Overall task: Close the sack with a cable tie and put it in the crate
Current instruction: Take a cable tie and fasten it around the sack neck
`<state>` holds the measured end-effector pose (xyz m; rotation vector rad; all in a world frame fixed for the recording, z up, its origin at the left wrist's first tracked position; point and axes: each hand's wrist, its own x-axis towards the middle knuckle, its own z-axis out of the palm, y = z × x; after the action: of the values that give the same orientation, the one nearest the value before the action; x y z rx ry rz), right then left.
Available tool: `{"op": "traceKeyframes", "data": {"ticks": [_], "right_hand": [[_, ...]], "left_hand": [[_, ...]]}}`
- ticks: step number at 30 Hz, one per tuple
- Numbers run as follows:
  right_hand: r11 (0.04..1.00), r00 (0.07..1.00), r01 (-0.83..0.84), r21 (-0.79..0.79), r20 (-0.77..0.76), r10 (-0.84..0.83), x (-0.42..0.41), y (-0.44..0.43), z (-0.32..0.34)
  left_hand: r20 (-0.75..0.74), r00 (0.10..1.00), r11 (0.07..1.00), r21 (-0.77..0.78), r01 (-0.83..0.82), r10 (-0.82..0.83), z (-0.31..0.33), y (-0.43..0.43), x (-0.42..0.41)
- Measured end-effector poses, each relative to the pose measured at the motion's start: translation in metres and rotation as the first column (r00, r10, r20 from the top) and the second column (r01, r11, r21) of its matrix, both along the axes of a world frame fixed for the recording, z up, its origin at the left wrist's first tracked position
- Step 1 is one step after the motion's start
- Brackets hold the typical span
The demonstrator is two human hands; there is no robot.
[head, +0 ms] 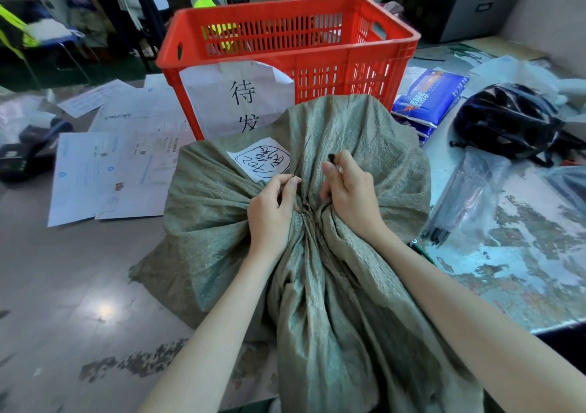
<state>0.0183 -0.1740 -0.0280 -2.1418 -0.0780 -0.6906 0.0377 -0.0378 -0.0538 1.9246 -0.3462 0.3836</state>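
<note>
The sack (pixel 333 222) fills the centre and lower middle of the frame: a full, rounded bag of dull grey-green woven plastic, its mouth gathered into a tight neck from which deep pleats fan out on every side, the loose upper cloth trailing down toward the bottom edge. It stands on the worn table (pixel 73 270), touching or just in front of the crate (pixel 285 48), a red slatted box in the upper centre with a white sheet bearing black characters hung on its near wall. A white label (pixel 261 159) with handwritten marks inside a drawn outline sits on the sack just above and left of the neck. Papers (pixel 104 171) lie scattered at centre left, and a dark helmet (pixel 507 120) rests at centre right. The left hand (pixel 272 212) lies on the pleats left of the neck, thumb and forefinger pinched shut on the thin black tail of the cable tie (pixel 301 159), which rises up past the label. The right hand (pixel 348 190) is curled closed on the gathered cloth right of the neck, its fingertips holding the tie's small black head. Whether the tie is already looped fully round the neck cannot be told.
</note>
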Motion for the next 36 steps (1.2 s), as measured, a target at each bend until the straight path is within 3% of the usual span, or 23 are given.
{"op": "traceKeyframes", "data": {"ticks": [6,15,19,23,28,36], "right_hand": [[1.000,0.999,0.004,0.008,-0.034,-0.004,0.007,0.002,0.003],[0.985,0.987,-0.020,0.173,-0.154,0.047,0.005,0.000,0.007],[0.978,0.991,-0.002,0.209,-0.132,0.030,0.004,-0.001,0.004],[0.983,0.996,-0.013,0.185,-0.079,0.028,-0.001,-0.002,0.001],[0.990,1.000,0.001,0.139,-0.010,0.000,-0.007,-0.005,0.001],[0.973,0.998,0.053,0.223,0.022,-0.059,-0.012,-0.004,0.002]], "left_hand": [[0.053,0.998,0.999,0.005,-0.035,0.035,0.008,0.005,0.009],[0.092,0.995,0.998,-0.038,0.047,-0.043,0.044,-0.011,0.007],[0.031,0.996,0.992,-0.089,0.092,-0.089,0.040,-0.021,0.001],[0.094,0.996,1.000,0.021,0.000,-0.002,0.025,-0.020,-0.002],[0.132,0.991,0.996,0.092,0.014,-0.026,0.015,-0.018,-0.008],[0.220,0.975,0.995,0.094,-0.037,0.015,0.013,-0.013,-0.015]]}}
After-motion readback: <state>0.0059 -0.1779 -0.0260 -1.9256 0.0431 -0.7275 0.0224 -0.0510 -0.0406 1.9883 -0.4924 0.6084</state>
